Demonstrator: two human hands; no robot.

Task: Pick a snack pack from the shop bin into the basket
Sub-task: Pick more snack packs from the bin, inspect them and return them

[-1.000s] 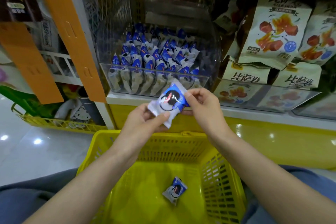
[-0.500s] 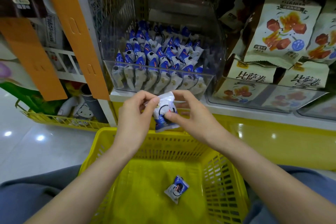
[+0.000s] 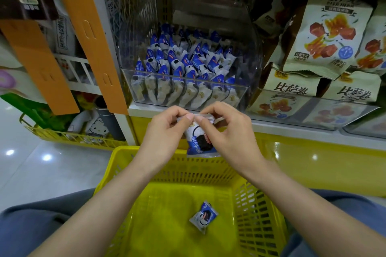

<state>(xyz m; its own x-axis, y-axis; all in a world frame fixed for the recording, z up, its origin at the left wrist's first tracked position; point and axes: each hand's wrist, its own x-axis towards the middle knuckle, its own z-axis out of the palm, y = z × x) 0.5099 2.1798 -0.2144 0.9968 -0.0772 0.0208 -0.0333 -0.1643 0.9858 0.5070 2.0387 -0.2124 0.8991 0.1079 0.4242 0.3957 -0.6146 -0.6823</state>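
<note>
A blue-and-white snack pack (image 3: 197, 142) hangs upright above the far rim of the yellow basket (image 3: 167, 165). My left hand (image 3: 165, 131) and my right hand (image 3: 227, 131) both pinch its top edge with thumb and fingertips. A second snack pack (image 3: 203, 216) of the same kind lies on the basket floor. Behind my hands, the clear shop bin (image 3: 240, 89) holds several rows of the same packs standing on end.
Bags of another snack (image 3: 325, 33) fill the shelf to the right behind a clear front. Orange shelf uprights (image 3: 92, 33) stand to the left. A low yellow wire tray (image 3: 69, 137) with toys sits on the floor at left. My lap lies under the basket.
The held pack has turned from lying slanted between my hands to hanging vertically. Both hands have shifted to its top edge, and the view has dropped slightly.
</note>
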